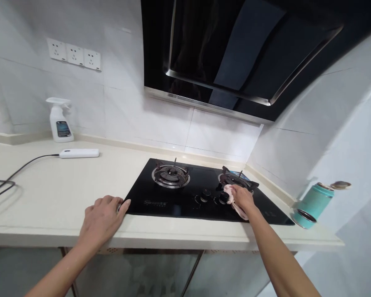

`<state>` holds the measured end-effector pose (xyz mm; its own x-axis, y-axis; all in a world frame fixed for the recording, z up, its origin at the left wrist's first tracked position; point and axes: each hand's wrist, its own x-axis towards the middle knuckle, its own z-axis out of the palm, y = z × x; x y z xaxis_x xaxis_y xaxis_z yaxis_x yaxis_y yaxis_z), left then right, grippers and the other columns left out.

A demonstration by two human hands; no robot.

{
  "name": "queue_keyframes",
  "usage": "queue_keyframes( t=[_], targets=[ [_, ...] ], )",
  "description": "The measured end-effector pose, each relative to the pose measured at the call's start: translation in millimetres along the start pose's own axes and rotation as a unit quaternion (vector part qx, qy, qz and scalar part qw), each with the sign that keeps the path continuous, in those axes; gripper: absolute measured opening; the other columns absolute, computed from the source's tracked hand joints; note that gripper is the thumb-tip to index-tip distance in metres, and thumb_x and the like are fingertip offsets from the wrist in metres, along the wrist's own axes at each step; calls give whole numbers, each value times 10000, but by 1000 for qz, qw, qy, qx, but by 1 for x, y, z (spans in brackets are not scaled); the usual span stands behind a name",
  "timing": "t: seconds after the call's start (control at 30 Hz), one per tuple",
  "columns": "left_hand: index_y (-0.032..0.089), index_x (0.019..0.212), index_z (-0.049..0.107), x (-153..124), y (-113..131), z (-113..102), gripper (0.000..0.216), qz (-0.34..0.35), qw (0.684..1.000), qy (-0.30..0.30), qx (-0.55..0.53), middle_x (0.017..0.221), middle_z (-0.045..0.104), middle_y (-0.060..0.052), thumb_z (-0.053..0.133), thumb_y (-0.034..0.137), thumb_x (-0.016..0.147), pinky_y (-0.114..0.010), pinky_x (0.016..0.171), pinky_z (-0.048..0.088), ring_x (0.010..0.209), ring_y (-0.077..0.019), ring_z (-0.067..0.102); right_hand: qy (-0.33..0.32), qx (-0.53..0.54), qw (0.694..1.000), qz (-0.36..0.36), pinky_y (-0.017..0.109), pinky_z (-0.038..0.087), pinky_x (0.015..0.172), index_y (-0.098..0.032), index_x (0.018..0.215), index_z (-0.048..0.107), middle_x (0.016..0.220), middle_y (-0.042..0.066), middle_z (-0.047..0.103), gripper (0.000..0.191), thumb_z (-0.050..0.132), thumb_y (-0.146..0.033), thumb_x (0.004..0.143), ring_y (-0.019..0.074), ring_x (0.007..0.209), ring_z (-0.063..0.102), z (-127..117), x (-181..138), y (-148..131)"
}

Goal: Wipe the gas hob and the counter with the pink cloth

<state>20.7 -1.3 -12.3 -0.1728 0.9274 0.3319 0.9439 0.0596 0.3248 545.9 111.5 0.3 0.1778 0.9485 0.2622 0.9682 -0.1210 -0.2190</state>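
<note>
A black glass gas hob (185, 202) is set into the cream countertop. My right hand (243, 196) is closed on a pale pink cloth (237, 208), pressed against the hob beside the right control knob (224, 197) and in front of the right burner (228, 178). Part of the cloth hangs below my fingers toward the hob's front edge. My left hand (102, 216) lies on the counter at the hob's front left corner, thumb stretched out along the glass edge and fingers apart from it. The left knob (205, 195) and left burner (170, 175) are untouched.
A black range hood (216, 49) hangs low over the hob. On the left stand a white spray bottle (60, 121) and a white device (79, 153) with a black cable (24, 166). A turquoise canister (317, 200) with its lid up stands right, behind a turquoise cup (304, 219).
</note>
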Motion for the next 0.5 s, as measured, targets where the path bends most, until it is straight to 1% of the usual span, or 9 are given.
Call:
queue_keyframes(
  t=[0.13, 0.23, 0.37, 0.5],
  targets=[
    [198, 1036, 760, 0, 0, 1, 651, -3, 1000, -1, -3, 1193, 731, -177, 293, 644, 961, -582, 1022, 449, 1217, -407, 604, -42, 34, 994, -91, 365, 468, 1106, -256, 1285, 770, 1365, 69, 744, 399, 487, -265, 1004, 268, 1282, 662, 0, 26, -13],
    [195, 1032, 760, 0, 0, 2, 648, -5, 1000, 4, -7, 1189, 733, -179, 304, 651, 965, -578, 1014, 451, 1202, -402, 609, -84, 62, 984, -147, 305, 505, 1051, -253, 1244, 788, 1336, 48, 757, 389, 513, -246, 969, 224, 1206, 699, -2, 44, -20],
    [207, 1006, 758, -2, 0, 1, 627, -12, 1000, 7, -8, 1181, 736, -169, 313, 647, 969, -570, 1013, 449, 1202, -395, 614, -111, 67, 974, -185, 315, 520, 1011, -235, 1185, 800, 1257, 70, 778, 361, 540, -225, 935, 231, 1143, 712, 7, 70, -39],
    [217, 1017, 757, -3, -1, 2, 607, -13, 1000, 6, -5, 1190, 735, -159, 324, 639, 968, -558, 1012, 447, 1211, -386, 613, -107, 57, 974, -193, 338, 506, 1022, -233, 1199, 783, 1245, 87, 778, 357, 569, -199, 916, 255, 1168, 696, 26, 99, -74]
  ],
)
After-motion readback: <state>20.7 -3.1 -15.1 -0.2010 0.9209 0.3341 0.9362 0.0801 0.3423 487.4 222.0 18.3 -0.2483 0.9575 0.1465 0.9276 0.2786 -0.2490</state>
